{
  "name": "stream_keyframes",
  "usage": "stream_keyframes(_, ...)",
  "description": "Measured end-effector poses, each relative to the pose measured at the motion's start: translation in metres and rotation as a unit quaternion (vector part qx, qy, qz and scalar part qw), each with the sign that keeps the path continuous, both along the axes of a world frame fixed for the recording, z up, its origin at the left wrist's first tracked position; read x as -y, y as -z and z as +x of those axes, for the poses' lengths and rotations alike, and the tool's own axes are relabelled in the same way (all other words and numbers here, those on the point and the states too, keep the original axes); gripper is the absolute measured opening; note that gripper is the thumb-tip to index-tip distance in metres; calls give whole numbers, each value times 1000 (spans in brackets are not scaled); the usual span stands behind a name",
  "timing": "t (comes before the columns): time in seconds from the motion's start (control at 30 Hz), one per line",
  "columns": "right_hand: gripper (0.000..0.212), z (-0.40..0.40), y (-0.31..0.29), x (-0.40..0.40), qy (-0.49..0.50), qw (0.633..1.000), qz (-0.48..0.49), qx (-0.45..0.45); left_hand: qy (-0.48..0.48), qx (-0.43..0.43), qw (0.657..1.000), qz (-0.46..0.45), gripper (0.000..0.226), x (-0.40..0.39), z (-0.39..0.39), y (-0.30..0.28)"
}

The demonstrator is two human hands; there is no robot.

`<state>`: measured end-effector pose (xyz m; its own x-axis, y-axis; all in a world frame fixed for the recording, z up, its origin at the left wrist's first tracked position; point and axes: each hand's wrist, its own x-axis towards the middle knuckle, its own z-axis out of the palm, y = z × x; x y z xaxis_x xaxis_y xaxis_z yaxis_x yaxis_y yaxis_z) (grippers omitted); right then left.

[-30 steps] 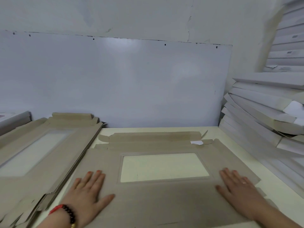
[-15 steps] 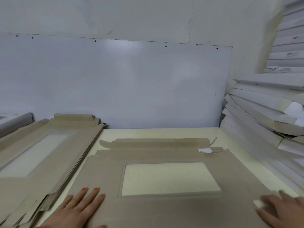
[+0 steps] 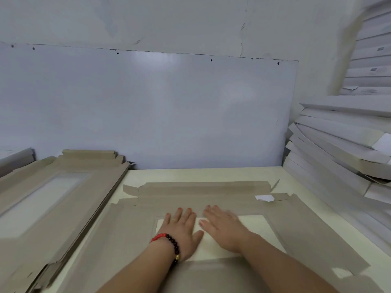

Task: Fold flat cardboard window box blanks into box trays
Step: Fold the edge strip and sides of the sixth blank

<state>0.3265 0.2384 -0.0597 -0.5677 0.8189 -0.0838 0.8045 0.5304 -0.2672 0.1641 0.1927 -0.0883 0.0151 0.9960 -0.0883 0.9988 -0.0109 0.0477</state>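
Note:
A flat grey-brown cardboard window box blank point(image 3: 300, 231) lies on the cream table in front of me, its rectangular window in the middle. My left hand point(image 3: 182, 231), with a red and dark bead bracelet at the wrist, lies palm down over the window's left part. My right hand point(image 3: 224, 227) lies flat beside it, fingers spread, reaching the window's far edge. Both hands hold nothing. The blank's far flaps point(image 3: 203, 188) lie flat toward the wall.
A stack of flat window blanks point(image 3: 55, 197) sits at the left. Leaning white folded boxes point(image 3: 338, 144) pile up at the right, tall against the wall. A white board point(image 3: 148, 111) stands behind the table point(image 3: 211, 174). A small white scrap point(image 3: 264, 198) lies on the blank's far right.
Both hands have moved from the blank's near outer corners inward and forward, and now lie side by side over the window. The blank has slid closer to me.

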Motion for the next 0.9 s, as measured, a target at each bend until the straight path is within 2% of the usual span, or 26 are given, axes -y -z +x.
stream_keyframes(0.07,64,40,12,-22,55,996,23,73,-24,-2,1000,1,70,2,-35,2)
stream_keyframes(0.2,64,132,8,-57,224,964,25,139,-130,-20,991,-11,71,9,-111,-5)
stream_keyframes(0.3,44,153,-12,-69,300,923,73,228,-173,-61,983,5,68,3,-136,-16)
stream_keyframes(0.4,45,104,-30,-72,246,924,177,235,-108,-84,986,92,54,-16,-105,-29)
stream_keyframes(0.47,36,59,-26,-76,120,952,243,143,-17,-70,986,153,49,-35,-71,-35)
stream_keyframes(0.53,37,17,-20,-74,-21,977,211,-25,54,-25,982,181,45,-50,-40,-37)
stream_keyframes(0.57,39,2,-18,-72,-69,978,175,-88,76,-3,979,188,44,-57,-28,-38)
stream_keyframes(0.63,43,-15,-13,-72,-100,977,122,-145,94,23,977,191,43,-66,-15,-34)
stream_keyframes(0.67,47,-17,-9,-73,-94,981,104,-137,92,20,979,179,45,-69,-13,-29)
stream_keyframes(0.73,57,-8,3,-82,-58,995,75,-43,57,2,992,109,59,-72,-22,-17)
stream_keyframes(0.8,62,13,13,-92,7,998,40,41,-7,3,1000,26,82,-72,-43,-7)
stream_keyframes(0.9,65,53,21,-108,97,991,33,83,-93,23,995,-24,115,-68,-82,-1)
